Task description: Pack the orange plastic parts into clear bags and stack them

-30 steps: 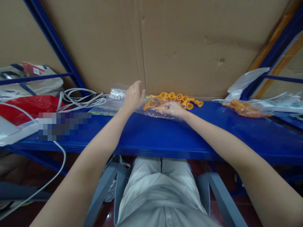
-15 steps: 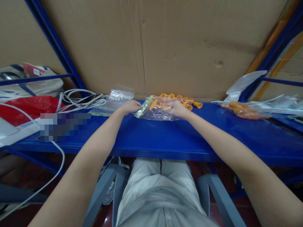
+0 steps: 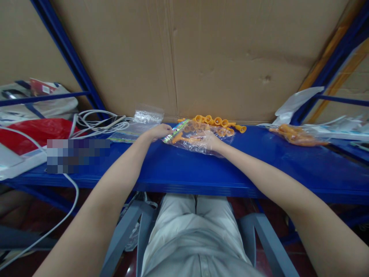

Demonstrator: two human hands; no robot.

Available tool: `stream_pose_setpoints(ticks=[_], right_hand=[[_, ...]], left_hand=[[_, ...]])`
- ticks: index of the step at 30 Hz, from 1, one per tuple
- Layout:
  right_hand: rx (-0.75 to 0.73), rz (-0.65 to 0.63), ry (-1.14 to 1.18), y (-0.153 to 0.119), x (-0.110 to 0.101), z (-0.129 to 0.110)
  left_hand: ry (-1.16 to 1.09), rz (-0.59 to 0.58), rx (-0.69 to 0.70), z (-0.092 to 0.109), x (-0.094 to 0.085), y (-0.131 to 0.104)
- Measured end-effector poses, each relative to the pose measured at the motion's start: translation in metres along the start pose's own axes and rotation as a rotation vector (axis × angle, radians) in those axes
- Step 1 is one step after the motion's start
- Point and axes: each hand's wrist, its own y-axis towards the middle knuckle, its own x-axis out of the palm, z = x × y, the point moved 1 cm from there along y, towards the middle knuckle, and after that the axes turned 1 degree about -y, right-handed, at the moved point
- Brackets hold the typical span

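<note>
A clear plastic bag (image 3: 187, 145) with a bright green, patterned top edge lies on the blue table (image 3: 184, 169). My left hand (image 3: 161, 131) pinches the bag's patterned edge at its left end. My right hand (image 3: 211, 141) is at the bag's right part, its fingers behind or inside the film, close to orange pieces that show through; what those fingers hold is hard to make out. Several orange cone-ended pieces (image 3: 217, 121) lie just behind the bag, near the cardboard wall.
On the right lies another clear bag of orange pieces (image 3: 300, 136). Flat clear bags (image 3: 129, 130), coiled white cables (image 3: 98, 119) and a red bag (image 3: 37, 130) are at the left. A cardboard wall (image 3: 216, 57) stands behind.
My right hand has moved a little left and toward me. The bag's right part has shifted toward me, and more orange pieces behind it now show.
</note>
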Motion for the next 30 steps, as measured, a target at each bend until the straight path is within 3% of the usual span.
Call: stream_pose_setpoints(ticks=[10,16,24,30], right_hand=[[0.057,0.0,0.019,-0.002,-0.001,-0.007],[0.091,-0.034,0.11,-0.003,-0.002,-0.013],[0.151,-0.018,0.307,-0.001,0.002,-0.011],[0.126,-0.028,0.245,-0.002,0.001,-0.012]], left_hand=[[-0.114,0.001,-0.091,0.001,0.001,-0.001],[-0.148,-0.077,-0.033,0.002,-0.001,-0.005],[-0.118,-0.07,-0.01,0.002,-0.001,-0.004],[-0.152,-0.038,-0.004,0.004,0.001,-0.004]])
